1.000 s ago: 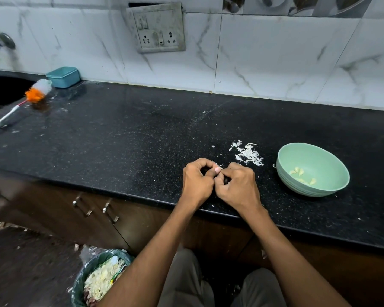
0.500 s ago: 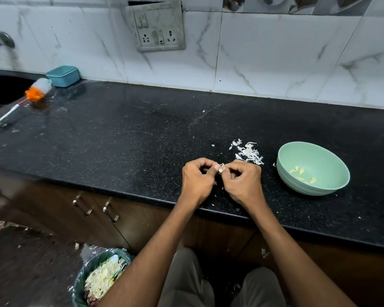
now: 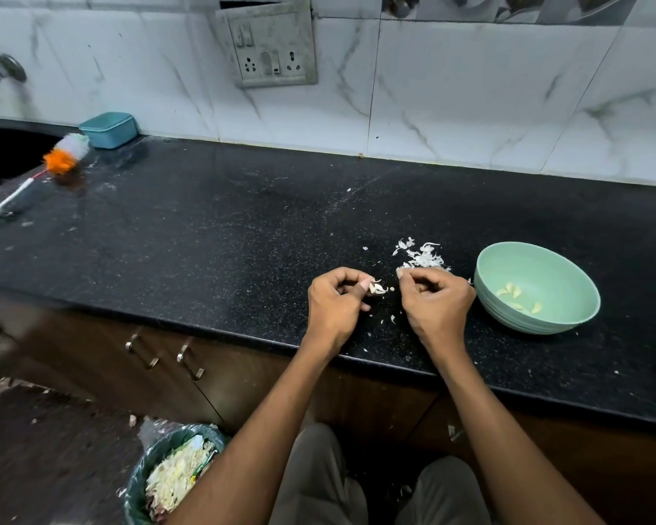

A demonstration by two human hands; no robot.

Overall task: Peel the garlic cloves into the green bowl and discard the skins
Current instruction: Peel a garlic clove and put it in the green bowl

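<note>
- A small, pale, partly skinned garlic clove [image 3: 377,288] is pinched at the fingertips of the left hand [image 3: 336,305], just above the counter edge; loose papery skin is seen curling off its right end.
- The clove's long axis appears to run roughly left to right, its free end pointing at the right hand [image 3: 434,303], which lies just beside it, with a narrow gap between.
- The right hand's fingers are curled, thumb and forefinger pressed together; a white fleck shows at their tip, but whether a strip of skin is held cannot be told.
- The round pale-green plastic bowl [image 3: 569,323] stands just right of the right hand, which is judged the nearer for the drop; a few peeled cloves [image 3: 511,290] lie inside.
- A heap of white papery skins [image 3: 423,257] lies on the black speckled stone counter [image 3: 213,236], just beyond the right hand.
- A lined bin of peelings [image 3: 167,483] stands on the floor, lower left, partly cut off by the left forearm.
- The underside of the clove is hidden by the fingers.
</note>
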